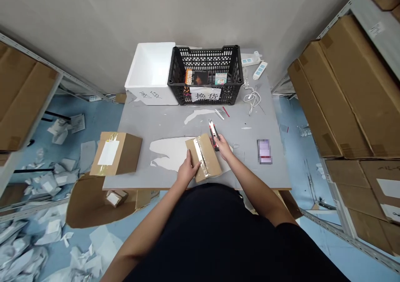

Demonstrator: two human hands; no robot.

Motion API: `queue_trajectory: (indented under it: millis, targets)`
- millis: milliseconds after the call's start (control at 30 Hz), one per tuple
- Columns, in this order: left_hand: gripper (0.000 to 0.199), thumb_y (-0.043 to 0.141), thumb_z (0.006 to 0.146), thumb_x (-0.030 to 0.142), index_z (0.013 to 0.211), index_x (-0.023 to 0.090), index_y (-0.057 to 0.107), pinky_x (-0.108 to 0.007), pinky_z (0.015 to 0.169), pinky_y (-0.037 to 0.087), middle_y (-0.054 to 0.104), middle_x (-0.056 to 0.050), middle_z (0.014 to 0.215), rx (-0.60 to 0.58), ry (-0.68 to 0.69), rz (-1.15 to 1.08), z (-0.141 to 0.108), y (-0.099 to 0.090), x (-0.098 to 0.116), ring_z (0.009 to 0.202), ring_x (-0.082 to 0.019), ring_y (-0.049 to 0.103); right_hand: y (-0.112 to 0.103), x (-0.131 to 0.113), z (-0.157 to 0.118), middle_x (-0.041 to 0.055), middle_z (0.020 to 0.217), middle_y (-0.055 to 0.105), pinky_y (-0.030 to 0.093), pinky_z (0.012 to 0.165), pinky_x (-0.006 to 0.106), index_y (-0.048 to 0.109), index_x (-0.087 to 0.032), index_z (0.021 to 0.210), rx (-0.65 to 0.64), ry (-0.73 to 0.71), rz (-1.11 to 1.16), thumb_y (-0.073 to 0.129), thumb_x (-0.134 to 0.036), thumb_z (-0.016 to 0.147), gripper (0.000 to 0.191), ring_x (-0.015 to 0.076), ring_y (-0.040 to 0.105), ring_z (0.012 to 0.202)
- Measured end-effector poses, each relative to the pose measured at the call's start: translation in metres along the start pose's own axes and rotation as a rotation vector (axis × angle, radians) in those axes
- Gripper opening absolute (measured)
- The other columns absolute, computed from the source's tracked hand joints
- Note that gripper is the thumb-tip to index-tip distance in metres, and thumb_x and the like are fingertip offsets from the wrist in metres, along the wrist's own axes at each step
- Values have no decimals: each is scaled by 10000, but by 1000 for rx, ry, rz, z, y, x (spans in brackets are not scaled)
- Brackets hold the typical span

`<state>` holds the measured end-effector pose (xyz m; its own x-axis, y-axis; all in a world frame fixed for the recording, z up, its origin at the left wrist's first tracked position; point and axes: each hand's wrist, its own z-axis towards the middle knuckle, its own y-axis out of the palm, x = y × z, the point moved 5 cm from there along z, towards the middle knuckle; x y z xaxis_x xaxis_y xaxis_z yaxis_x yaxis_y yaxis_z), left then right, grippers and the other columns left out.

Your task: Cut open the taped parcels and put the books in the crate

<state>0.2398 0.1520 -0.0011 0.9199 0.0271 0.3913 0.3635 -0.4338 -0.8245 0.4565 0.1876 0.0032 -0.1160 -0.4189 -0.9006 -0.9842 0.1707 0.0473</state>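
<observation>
A small cardboard box (211,157) lies tilted near the front edge of the grey table, with shiny tape along its top. Around its left side is my left hand (188,169), fingers and thumb gripping the box. My right hand (223,147) is closed on a box cutter (214,134), which points away from me just beyond the box's right edge. Under the box spreads a torn white patch (168,150) on the tabletop.
A black crate (204,96) holding small packages and a white foam box (150,71) stand at the back. A taped carton (117,153) sits left; a phone (265,152) lies right. Power strips (260,70) and a white cable (252,97) occupy the back right corner.
</observation>
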Motion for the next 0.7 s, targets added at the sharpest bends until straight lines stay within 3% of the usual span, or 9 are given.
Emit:
queue_trajectory:
  millis: [133, 233, 300, 400, 500, 600, 700]
  targets:
    - [847, 478, 873, 611, 1530, 209, 129, -312, 699, 473, 659, -115, 1132, -1, 26, -15, -4, -5, -1, 968, -266, 654, -5, -8, 2, 91, 1233, 581, 530, 864, 434, 555, -164, 1237, 35, -21, 28, 589, -348, 921, 368, 224, 607, 1039]
    - [754, 507, 863, 593, 1475, 200, 310, -357, 825, 487, 588, -148, 1240, 143, 124, 7, 16, -33, -4, 1117, -293, 582, -26, 4, -22, 87, 1205, 595, 536, 849, 417, 559, -174, 1223, 85, -20, 35, 572, -376, 926, 359, 210, 616, 1012]
    - [697, 550, 856, 544, 1438, 200, 380, -390, 981, 430, 499, -152, 1361, 230, 225, 0, 35, -51, -2, 1262, -302, 473, -42, 22, -48, 71, 1113, 629, 547, 804, 375, 564, -193, 1176, 141, -8, 40, 539, -461, 921, 371, 188, 633, 945]
    - [672, 603, 834, 489, 1415, 206, 417, -388, 1045, 389, 488, -123, 1392, 126, 366, -18, 63, -59, 5, 1299, -294, 436, -61, 60, -92, 47, 977, 648, 553, 677, 315, 547, -218, 1078, 318, 88, 113, 595, -577, 822, 444, 179, 656, 840]
    - [670, 617, 828, 446, 1424, 231, 399, -361, 957, 447, 560, -95, 1309, -4, 399, -18, 74, -52, 8, 1171, -269, 538, -55, 91, -113, 40, 934, 650, 539, 600, 293, 521, -235, 1040, 328, 201, 240, 648, -609, 746, 492, 183, 662, 789]
    - [698, 599, 835, 468, 1446, 233, 358, -350, 882, 467, 585, -107, 1241, 43, 311, 24, 65, -46, 3, 1117, -275, 561, -46, 90, -101, 27, 912, 645, 517, 588, 269, 536, -236, 1026, 347, 109, 256, 633, -594, 758, 458, 161, 639, 746]
    - [745, 550, 851, 530, 1478, 227, 287, -344, 802, 479, 577, -133, 1214, 106, 176, 78, 40, -38, -8, 1084, -292, 577, -47, 68, -67, 12, 884, 635, 497, 594, 254, 552, -228, 1025, 383, -19, 170, 594, -581, 784, 430, 141, 602, 707]
